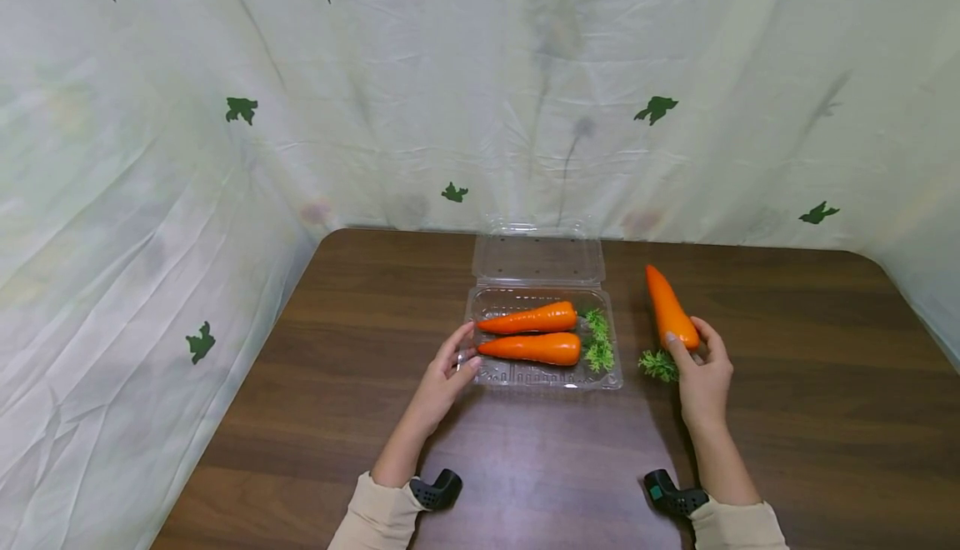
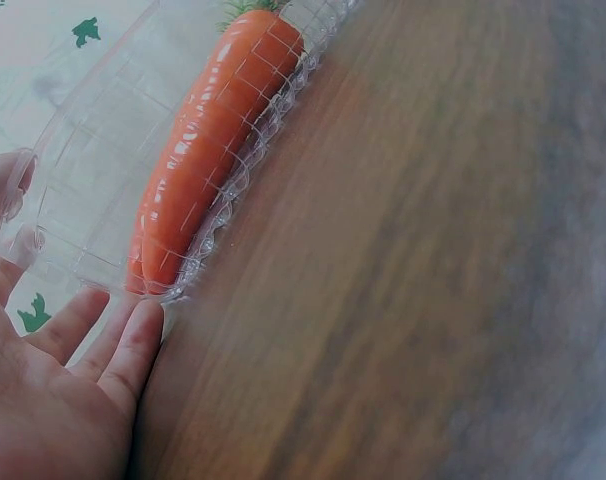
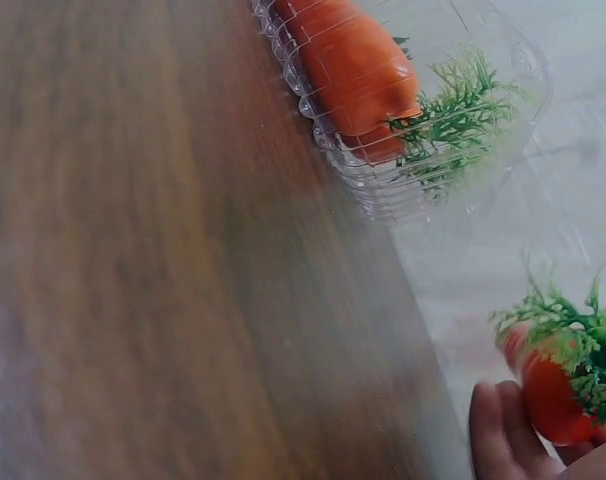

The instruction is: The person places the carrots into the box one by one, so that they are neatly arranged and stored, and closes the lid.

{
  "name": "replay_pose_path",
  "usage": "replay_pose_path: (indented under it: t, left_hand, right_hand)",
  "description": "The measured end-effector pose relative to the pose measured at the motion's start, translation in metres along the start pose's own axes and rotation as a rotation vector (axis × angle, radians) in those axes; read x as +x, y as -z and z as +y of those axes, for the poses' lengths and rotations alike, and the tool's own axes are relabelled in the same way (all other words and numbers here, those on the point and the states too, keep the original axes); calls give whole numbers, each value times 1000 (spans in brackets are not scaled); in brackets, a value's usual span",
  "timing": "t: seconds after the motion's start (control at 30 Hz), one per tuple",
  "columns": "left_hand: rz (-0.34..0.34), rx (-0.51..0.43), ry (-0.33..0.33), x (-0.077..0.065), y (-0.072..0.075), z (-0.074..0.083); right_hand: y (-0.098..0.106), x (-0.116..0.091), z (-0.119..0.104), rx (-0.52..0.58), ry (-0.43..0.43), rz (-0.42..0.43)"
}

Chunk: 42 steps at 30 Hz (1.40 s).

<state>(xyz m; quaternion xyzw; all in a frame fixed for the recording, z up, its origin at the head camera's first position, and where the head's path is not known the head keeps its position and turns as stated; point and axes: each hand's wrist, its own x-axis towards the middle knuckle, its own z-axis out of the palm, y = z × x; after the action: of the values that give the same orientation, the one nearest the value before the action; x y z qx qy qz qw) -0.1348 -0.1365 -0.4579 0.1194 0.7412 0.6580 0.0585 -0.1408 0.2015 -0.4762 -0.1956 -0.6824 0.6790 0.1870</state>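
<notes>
A clear plastic clamshell box (image 1: 542, 379) stands with its lid (image 1: 537, 258) raised at the back. Two orange carrots, a rear one (image 1: 531, 318) and a front one (image 1: 536, 349), lie side by side inside it, tips left, green tops right. My left hand (image 1: 438, 385) touches the box's left end, its fingers (image 2: 133, 350) fairly straight against the end wall and a digit over the rim. To the right of the box, my right hand (image 1: 705, 379) holds a third carrot (image 1: 667, 304) by its thick end, tip pointing away. Its leafy top (image 1: 660, 365) hangs beside the thumb.
A brown wooden table (image 1: 315, 417) carries everything. Behind it hangs a pale cloth (image 1: 420, 75) with green leaf prints, and the raised lid stands close to that cloth. Each wrist wears a black device (image 1: 437, 490) below its beige sleeve.
</notes>
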Motion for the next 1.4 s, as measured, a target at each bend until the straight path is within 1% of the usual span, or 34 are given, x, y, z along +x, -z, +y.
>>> replay_pose_path:
  t: [0.13, 0.3, 0.37, 0.53, 0.6, 0.63, 0.7, 0.83, 0.87, 0.93, 1.03, 1.17, 1.3, 1.4]
  left_hand:
    - [0, 5, -2, 0, 0, 0]
    - [2, 9, -2, 0, 0, 0]
    - [3, 9, -2, 0, 0, 0]
    - [5, 4, 0, 0, 0, 0]
    - [5, 4, 0, 0, 0, -1]
    - [5, 4, 0, -1, 0, -1]
    - [6, 4, 0, -1, 1, -1]
    - [6, 4, -2, -1, 0, -1]
    - [6, 6, -3, -1, 0, -1]
    - [6, 9, -4, 0, 0, -1]
    - [7, 11, -7, 0, 0, -1]
    - [7, 7, -5, 0, 0, -2]
    - [5, -1, -7, 0, 0, -2]
    - [6, -12, -10, 0, 0, -3]
  right_hand:
    - [-2, -1, -3, 136, 34, -6]
    - [-6, -1, -6, 325, 90, -70]
    - [-8, -1, -7, 372, 99, -90]
    - [-11, -3, -11, 415, 111, -123]
    - [-12, -4, -12, 428, 121, -146]
    - [-12, -4, -13, 452, 129, -163]
    - [-13, -6, -14, 454, 133, -184]
    - [-16, -9, -19, 419, 127, -210]
    - [-17, -10, -21, 387, 119, -208]
    - [-18, -11, -24, 357, 111, -209]
    - [-20, -11, -29, 335, 100, -213]
    - [-24, -13, -36, 380, 109, -266]
    - [-30, -15, -43, 463, 162, -374]
    - [-37, -14, -48, 538, 211, -439]
